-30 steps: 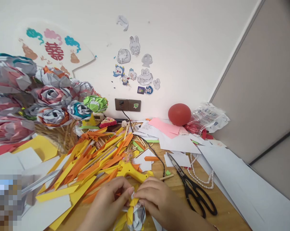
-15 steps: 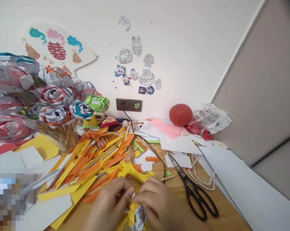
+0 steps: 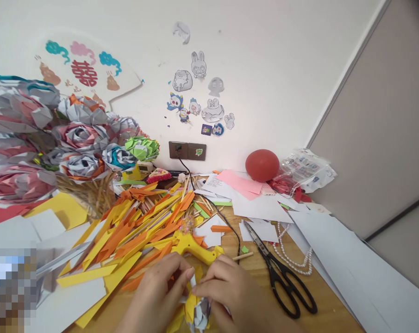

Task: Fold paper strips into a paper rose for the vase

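Note:
Between my two hands, low in the view, is a folded paper piece (image 3: 197, 309) in yellow and grey-white, partly covered by my fingers. My left hand (image 3: 164, 289) pinches its upper left side, thumb and forefinger closed on the paper. From the other side my right hand (image 3: 230, 289) grips it with bent fingers. Just beyond my fingers lies a yellow glue gun (image 3: 191, 245), with a small beaded cluster at its top end. Folded orange and yellow paper strips (image 3: 136, 231) are heaped to the left of the glue gun.
Black-handled scissors (image 3: 282, 273) lie open on the wooden desk to the right, beside a pearl string (image 3: 292, 256). A red balloon (image 3: 262, 165) rests near the wall. Folded paper flowers (image 3: 84, 136) crowd the left. White sheets (image 3: 362, 259) cover the right edge. A black cable (image 3: 226, 217) crosses the desk.
The view has shifted very slightly. The paper piece has turned a little between my hands, and my right fingers have moved slightly; both hands keep hold of it.

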A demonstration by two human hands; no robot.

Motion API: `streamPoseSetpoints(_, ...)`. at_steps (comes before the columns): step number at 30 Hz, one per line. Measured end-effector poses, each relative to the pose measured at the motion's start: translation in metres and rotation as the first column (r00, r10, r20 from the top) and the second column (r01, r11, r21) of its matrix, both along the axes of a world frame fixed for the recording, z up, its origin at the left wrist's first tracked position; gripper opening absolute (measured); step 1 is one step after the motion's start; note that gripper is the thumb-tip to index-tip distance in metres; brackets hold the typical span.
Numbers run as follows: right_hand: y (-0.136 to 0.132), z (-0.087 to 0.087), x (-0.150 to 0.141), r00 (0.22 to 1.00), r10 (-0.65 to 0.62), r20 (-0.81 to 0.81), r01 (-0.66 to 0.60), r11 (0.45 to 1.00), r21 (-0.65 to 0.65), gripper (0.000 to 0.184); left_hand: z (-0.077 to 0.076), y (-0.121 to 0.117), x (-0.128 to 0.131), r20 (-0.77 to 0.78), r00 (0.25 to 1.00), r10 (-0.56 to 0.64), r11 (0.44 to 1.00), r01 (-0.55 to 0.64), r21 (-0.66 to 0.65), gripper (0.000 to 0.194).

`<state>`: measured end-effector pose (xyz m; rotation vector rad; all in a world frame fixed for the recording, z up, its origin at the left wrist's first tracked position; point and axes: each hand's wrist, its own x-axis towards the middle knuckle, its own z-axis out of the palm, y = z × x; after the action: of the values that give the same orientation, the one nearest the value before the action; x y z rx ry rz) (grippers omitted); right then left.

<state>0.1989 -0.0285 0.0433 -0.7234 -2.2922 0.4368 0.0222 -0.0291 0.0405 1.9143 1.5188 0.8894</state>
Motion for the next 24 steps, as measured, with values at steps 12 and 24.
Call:
streamPoseSetpoints(12,0.003,0.002,0.0,0.999,0.041,-0.02,-0.038,0.992,0.118,0.034,-0.002,0.002,0.0,0.027,1.0,0.001,1.0,-0.001,0.001,0.025)
streamPoseSetpoints(24,0.012,-0.001,0.007,0.872,-0.465,-0.151,0.362,0.822,-0.44,0.022,-0.002,0.0,0.0,0.282,0.953,0.113,0.994,-0.108,-0.032,0.028)
